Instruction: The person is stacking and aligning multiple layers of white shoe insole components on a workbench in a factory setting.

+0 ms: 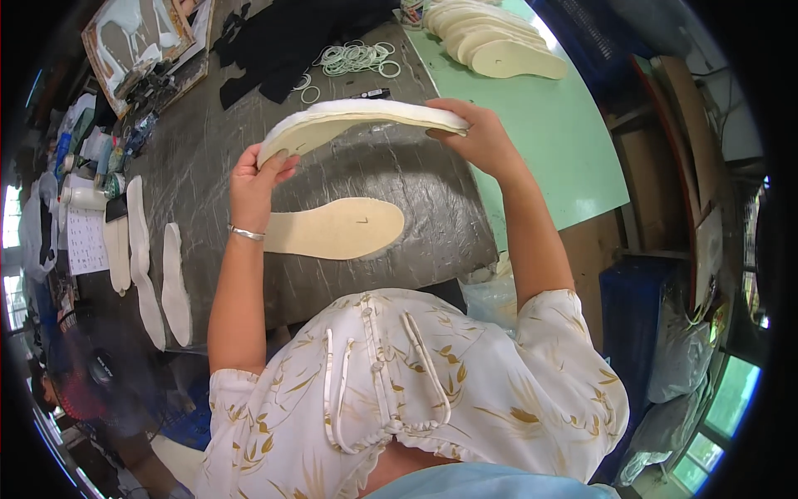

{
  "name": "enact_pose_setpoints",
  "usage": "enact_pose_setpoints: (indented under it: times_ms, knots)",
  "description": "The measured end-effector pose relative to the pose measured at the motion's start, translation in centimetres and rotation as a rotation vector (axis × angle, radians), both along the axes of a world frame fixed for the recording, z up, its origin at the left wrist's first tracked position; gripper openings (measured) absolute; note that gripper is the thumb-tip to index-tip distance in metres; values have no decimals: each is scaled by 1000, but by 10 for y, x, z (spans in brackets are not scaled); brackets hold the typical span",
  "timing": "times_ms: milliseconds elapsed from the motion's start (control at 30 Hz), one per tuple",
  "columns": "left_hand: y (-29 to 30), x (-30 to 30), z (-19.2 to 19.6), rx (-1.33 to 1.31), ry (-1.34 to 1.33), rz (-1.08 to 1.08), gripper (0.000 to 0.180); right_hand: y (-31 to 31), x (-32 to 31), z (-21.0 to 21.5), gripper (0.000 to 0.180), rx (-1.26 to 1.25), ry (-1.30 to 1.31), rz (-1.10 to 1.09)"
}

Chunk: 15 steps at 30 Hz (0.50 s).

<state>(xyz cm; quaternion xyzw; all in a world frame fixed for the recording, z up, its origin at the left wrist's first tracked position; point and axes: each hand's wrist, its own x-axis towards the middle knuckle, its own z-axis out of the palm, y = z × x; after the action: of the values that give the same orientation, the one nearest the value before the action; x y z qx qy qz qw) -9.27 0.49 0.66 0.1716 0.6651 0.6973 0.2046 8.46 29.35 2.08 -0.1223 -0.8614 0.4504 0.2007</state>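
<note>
While raised over the grey table [432,195] above a flat insole [337,229], gripped end to end: stacked insoles [357,121], left hand [253,179] and right hand [478,137] pinched shut on the tips, seemingly light, bendy, best kept held at both ends.

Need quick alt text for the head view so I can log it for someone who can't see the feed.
A person holds a fleecy white insole up over a dark work table, the left hand gripping one end and the right hand the other. A flat tan insole lies on the table beneath, with a stack of tan insoles on a green surface beyond.
</note>
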Motion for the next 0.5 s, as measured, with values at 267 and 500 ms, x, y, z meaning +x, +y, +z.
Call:
enact_pose_setpoints:
  times_ms: [267,500]
  knots:
    - [-20,-1,2,-23,-100,-45,20,-6,-8,-8,23,-570,61,27]
    - [-16,-7,4,-158,-31,-78,22,-1,-2,-42,25,-659,204,17]
